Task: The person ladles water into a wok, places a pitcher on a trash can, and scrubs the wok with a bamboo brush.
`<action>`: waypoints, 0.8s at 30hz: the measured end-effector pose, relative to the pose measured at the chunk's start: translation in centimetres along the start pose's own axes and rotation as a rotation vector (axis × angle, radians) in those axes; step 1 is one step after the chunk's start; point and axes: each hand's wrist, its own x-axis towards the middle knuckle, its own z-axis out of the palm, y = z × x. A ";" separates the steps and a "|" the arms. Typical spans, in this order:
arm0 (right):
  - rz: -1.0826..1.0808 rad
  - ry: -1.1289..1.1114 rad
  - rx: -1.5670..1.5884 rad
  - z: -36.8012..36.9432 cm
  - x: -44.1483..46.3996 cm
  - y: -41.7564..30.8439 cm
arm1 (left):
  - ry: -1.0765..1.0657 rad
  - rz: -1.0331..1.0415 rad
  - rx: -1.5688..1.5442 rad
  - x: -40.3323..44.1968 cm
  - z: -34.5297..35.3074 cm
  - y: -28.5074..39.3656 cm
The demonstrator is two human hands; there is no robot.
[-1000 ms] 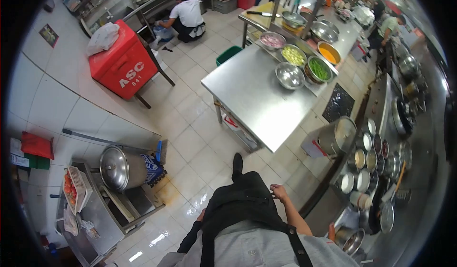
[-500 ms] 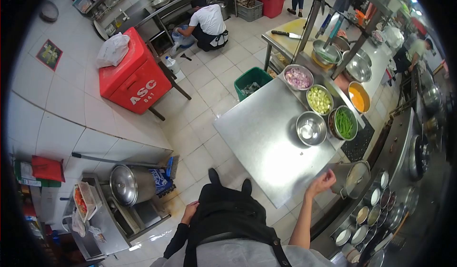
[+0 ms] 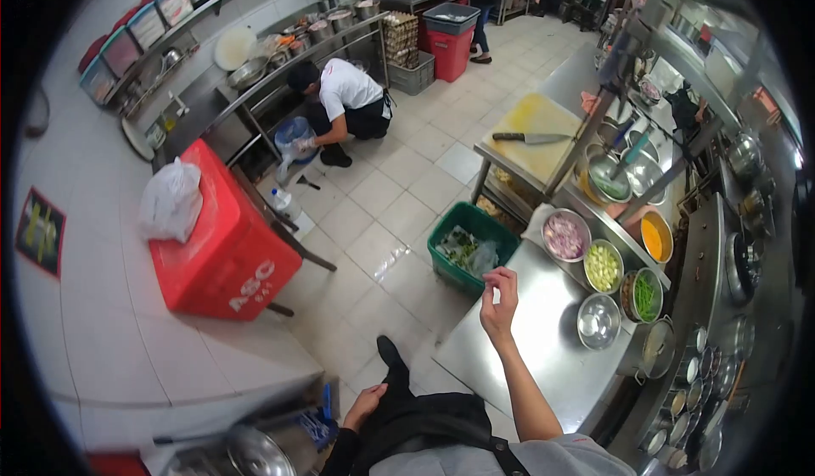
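My left hand [image 3: 365, 406] hangs low beside my black apron [image 3: 441, 421]. Its fingers are curled together and nothing shows in them. Raised in front of me, my right hand [image 3: 499, 305] has loosely bent fingers, somewhat apart, and holds nothing visible. It appears over the left edge of the steel table [image 3: 501, 349], close in view to the green bin [image 3: 454, 268] with scraps inside. On the table's right side stand an empty metal bowl [image 3: 598, 322] and bowls of chopped purple onion [image 3: 566, 235], pale green cubes [image 3: 603, 266] and green beans [image 3: 645, 296].
A knife [image 3: 533, 138] lies on a yellowed cutting board [image 3: 531, 120] ahead. To the left is a red cooler box [image 3: 225, 247] on a stand. A co-worker [image 3: 348, 103] crouches beside a blue container [image 3: 295, 139]. Stove and sauce pots [image 3: 679, 401] line the right.
My view has moved forward and tilted up, bringing the green bin nearer. My right hand has swung forward and left in view. One foot has stepped ahead.
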 end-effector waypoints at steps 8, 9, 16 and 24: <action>0.156 -0.128 -0.127 10.7 3.0 1.1 | 0.019 0.018 0.244 16.4 -18.7 13.6; 0.189 -0.137 -0.130 11.4 3.1 0.1 | 0.013 0.090 0.332 19.2 -20.2 15.3; 0.542 -0.212 -0.154 18.5 -0.3 4.2 | -0.139 0.122 0.149 28.7 -20.1 34.0; 0.297 -0.425 -0.117 29.9 13.1 11.8 | -0.254 0.064 0.650 40.3 -27.0 31.3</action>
